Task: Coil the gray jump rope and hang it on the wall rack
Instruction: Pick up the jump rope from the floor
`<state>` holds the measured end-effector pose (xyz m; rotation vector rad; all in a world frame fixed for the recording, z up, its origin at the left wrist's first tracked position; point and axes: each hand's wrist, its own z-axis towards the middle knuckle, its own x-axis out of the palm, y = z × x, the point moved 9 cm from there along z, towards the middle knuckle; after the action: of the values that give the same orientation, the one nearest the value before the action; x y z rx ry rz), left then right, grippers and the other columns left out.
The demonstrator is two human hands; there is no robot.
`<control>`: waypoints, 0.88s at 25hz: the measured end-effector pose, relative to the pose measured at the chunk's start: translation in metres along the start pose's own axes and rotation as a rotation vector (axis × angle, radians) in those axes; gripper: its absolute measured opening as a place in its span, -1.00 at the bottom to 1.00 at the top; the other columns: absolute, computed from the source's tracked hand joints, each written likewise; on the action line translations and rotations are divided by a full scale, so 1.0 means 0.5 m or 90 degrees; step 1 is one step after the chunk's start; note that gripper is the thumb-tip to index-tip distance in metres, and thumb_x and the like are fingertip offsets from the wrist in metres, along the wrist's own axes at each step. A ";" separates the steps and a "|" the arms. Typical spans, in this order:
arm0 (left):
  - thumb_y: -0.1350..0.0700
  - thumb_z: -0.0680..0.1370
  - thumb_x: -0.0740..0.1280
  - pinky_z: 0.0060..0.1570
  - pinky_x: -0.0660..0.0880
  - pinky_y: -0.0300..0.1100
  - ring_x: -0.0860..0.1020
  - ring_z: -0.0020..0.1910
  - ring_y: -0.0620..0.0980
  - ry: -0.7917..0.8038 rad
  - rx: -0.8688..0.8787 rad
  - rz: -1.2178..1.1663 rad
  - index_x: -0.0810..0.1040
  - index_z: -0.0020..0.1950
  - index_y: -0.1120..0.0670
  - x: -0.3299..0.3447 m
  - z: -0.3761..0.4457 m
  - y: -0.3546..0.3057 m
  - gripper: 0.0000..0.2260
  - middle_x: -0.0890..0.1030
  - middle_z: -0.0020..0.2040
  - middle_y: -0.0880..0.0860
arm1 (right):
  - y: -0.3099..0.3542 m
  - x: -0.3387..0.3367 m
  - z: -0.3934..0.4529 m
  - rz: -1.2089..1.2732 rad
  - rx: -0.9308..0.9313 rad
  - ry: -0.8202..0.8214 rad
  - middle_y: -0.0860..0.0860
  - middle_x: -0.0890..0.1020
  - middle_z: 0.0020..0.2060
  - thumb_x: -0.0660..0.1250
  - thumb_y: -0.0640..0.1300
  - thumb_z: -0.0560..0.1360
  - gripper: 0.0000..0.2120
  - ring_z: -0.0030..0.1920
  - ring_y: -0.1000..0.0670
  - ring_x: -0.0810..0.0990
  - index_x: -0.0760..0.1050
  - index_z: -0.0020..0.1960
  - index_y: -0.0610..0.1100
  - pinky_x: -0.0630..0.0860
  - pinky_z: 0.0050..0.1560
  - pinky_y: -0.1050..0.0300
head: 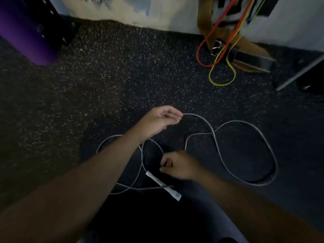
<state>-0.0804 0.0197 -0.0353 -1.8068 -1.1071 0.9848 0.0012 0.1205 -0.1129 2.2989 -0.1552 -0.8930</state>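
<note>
The gray jump rope lies in loose, crossing loops on the dark speckled floor in front of me. My left hand pinches the cord at the top of one loop, lifting it slightly. My right hand is lower, fingers curled near the cord; it is blurred and I cannot tell whether it grips the rope. One pale gray handle lies just below my right hand, with a cord end crossing it. The other handle is hidden. No wall rack is visible.
Red and yellow cords hang down at the far right over tan straps against the wall. A purple cylinder stands at the far left. A metal frame leg angles across at the right.
</note>
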 end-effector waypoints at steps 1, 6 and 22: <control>0.13 0.63 0.40 0.10 0.53 -0.08 0.67 0.09 -0.16 -0.008 -0.002 -0.006 0.69 0.09 -0.11 0.009 0.015 0.032 -0.85 0.74 0.14 -0.08 | -0.008 0.058 0.022 -0.051 -0.020 0.053 0.01 0.75 -0.09 0.46 0.15 0.50 -0.74 -0.07 -0.04 0.69 0.66 0.04 -0.01 0.60 -0.08 0.08; 0.10 0.64 0.37 0.15 0.56 -0.04 0.69 0.12 -0.02 -0.016 0.001 0.010 0.70 0.13 -0.03 0.032 0.089 0.119 -0.87 0.75 0.15 -0.01 | 0.001 0.168 0.078 -0.268 -0.173 0.027 -0.02 0.60 -0.14 0.46 0.17 0.46 -0.66 -0.18 -0.11 0.56 0.41 -0.11 -0.04 0.32 -0.25 0.04; -0.20 0.70 0.16 -0.27 0.44 -0.30 0.56 -0.36 -0.23 -0.136 0.341 0.138 0.63 -0.24 -0.02 -0.079 0.085 -0.294 -0.54 0.63 -0.38 -0.15 | 0.208 -0.545 -0.049 -0.198 -0.223 -0.329 0.16 0.53 -0.40 0.48 0.20 0.47 -0.80 -0.43 0.21 0.46 0.53 -0.15 0.13 0.35 -0.40 0.24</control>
<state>-0.1777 0.0384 0.0877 -1.4203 -0.6815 1.4707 -0.1780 0.1426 0.1176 1.7551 0.1353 -1.5314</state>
